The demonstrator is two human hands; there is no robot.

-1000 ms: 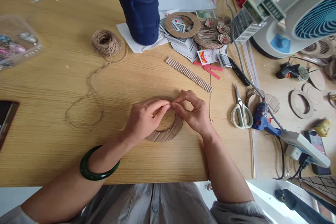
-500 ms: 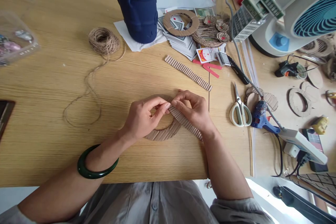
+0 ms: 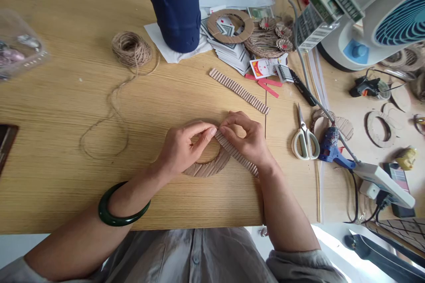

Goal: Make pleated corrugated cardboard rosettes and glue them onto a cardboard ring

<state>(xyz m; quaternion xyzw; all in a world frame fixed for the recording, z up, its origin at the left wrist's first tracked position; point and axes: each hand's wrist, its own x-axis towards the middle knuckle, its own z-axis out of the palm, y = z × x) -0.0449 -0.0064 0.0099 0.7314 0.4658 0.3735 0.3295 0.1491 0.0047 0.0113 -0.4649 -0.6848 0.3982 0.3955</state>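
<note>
A brown corrugated cardboard ring [image 3: 209,168] lies flat on the wooden table [image 3: 66,110] in front of me. A corrugated cardboard strip [image 3: 237,154] lies across the ring's right side. My left hand [image 3: 182,148] and my right hand [image 3: 247,139] meet over the ring's top, both pinching the strip's upper end with thumb and forefinger. A green bangle [image 3: 121,208] sits on my left wrist. The ring's upper arc is hidden under my fingers.
A second corrugated strip [image 3: 239,90] lies beyond my hands. Scissors [image 3: 303,139] and a blue glue gun [image 3: 332,148] sit to the right. A twine ball [image 3: 131,48] trails string to the left. A blue bottle [image 3: 174,6], playing cards [image 3: 232,53] and a fan [image 3: 375,22] stand behind.
The strip pinched between my fingertips has been laid down diagonally across the ring's right side. My hands have stayed in the same place.
</note>
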